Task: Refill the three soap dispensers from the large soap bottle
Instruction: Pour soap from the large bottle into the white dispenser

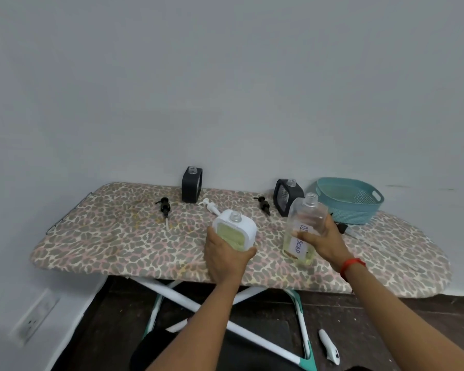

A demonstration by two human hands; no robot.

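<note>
Left grip (225, 253) clasps the white rounded-square dispenser (245, 227), which has pale green liquid behind its front window and an uncapped neck, near the front edge of the leopard-print ironing board (118, 242). Right grip (322, 239) clasps the large clear plastic bottle (307, 214) just beside it. The bottle is uncapped, with yellowish liquid low in its base. The handwritten label (300, 245) reads "SOAP".

Both arms reach forward, forearms bare. Left hand (227, 257) wraps the lower part of the white dispenser (236, 227): thumb on its right side, fingers on its left, back of hand to camera. Right hand (322, 241) grips the large soap bottle (307, 218) mid-body from the right, thumb across the front. Red band (352, 264) on right wrist.
</note>
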